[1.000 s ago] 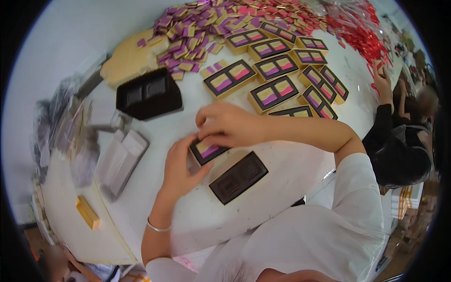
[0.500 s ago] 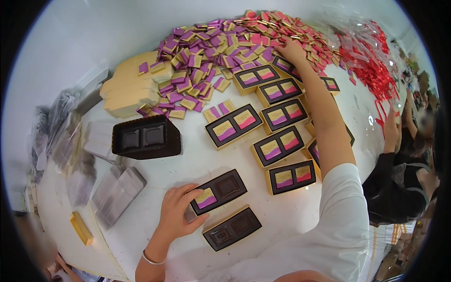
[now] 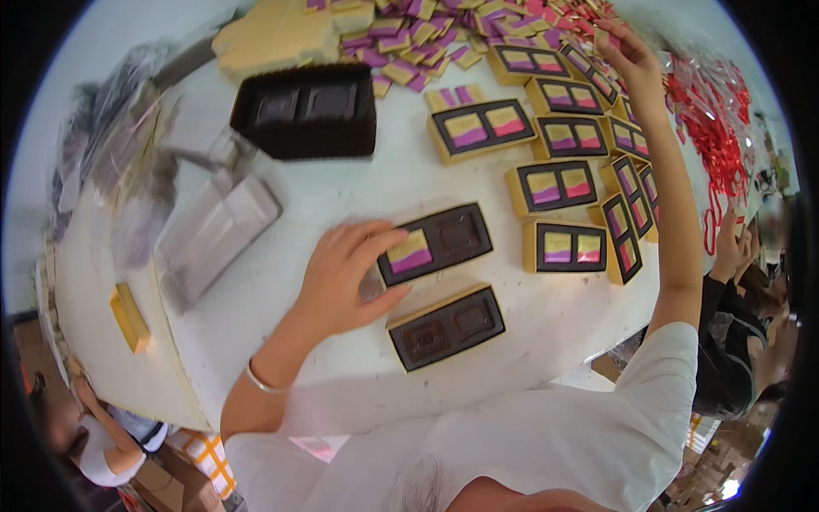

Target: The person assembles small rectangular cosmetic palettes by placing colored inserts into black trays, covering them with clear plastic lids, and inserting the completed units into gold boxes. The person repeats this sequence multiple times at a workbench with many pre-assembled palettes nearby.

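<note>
On the crowded white table [image 3: 341, 188], the left hand [image 3: 341, 282], fingers spread, pins the gold-edged brown two-slot tray [image 3: 435, 243], while the right hand [image 3: 631, 60], fingers pinching into the loose pile of purple and yellow wrapped pieces [image 3: 444, 34], could well scatter some.

The half-filled box [image 3: 437, 242] was gold with a dark brown tray, its packet yellow and purple. The bench [image 3: 358, 183] was white, the ribbons [image 3: 715, 141] red.

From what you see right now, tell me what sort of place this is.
Probably a hand-packing workshop: rows of filled gold boxes, a heap of wrapped pieces, and the left hand at a half-filled box.
</note>
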`<control>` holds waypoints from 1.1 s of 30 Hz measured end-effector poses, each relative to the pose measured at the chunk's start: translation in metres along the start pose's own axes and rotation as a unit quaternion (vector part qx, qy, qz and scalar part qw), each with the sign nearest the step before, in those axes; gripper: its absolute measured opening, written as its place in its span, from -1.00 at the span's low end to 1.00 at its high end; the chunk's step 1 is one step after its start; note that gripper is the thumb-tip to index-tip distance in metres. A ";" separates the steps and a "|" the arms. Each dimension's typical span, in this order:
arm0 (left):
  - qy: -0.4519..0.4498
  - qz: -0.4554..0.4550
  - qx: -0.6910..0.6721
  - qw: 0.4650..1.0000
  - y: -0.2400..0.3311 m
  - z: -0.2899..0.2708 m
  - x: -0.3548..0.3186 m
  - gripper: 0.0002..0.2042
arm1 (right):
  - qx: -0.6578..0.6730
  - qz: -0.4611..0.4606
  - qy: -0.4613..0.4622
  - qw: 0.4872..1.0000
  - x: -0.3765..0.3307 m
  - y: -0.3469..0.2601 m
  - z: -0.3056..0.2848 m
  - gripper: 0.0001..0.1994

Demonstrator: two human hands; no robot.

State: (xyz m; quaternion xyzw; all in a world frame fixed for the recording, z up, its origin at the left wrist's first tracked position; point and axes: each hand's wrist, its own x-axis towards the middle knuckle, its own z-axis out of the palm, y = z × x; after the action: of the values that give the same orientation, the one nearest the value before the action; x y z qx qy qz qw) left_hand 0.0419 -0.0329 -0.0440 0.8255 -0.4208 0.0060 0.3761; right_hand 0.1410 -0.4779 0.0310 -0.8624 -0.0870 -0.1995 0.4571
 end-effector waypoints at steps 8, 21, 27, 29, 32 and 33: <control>0.033 0.017 0.020 0.999 0.001 0.007 -0.005 -0.52 | -0.108 -0.065 -0.294 0.947 -0.146 -0.128 0.137 -0.58; 0.022 0.015 0.028 0.999 0.002 0.007 -0.007 -0.50 | -0.088 -0.206 -0.228 0.948 -0.162 -0.119 0.149 -0.79; 0.001 0.000 0.015 1.000 0.004 0.004 -0.003 -0.49 | 0.045 -0.002 -0.314 0.948 -0.132 -0.116 0.151 -0.92; 0.007 -0.002 0.013 1.000 0.004 0.004 -0.003 -0.50 | 0.019 -0.030 -0.374 0.927 -0.121 -0.112 0.151 -0.94; 0.008 0.003 0.016 1.000 0.003 0.005 -0.002 -0.51 | -0.028 -0.069 -0.371 0.925 -0.121 -0.108 0.153 -0.93; 0.008 0.004 0.020 1.000 0.002 0.004 -0.002 -0.51 | -0.036 -0.079 -0.375 0.923 -0.121 -0.109 0.153 -0.93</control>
State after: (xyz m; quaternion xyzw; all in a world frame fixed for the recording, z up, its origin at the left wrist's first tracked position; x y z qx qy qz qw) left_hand 0.0378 -0.0352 -0.0463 0.8312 -0.4205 0.0223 0.3629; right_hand 0.0354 -0.2865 -0.0151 -0.8804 -0.3126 0.1004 0.3421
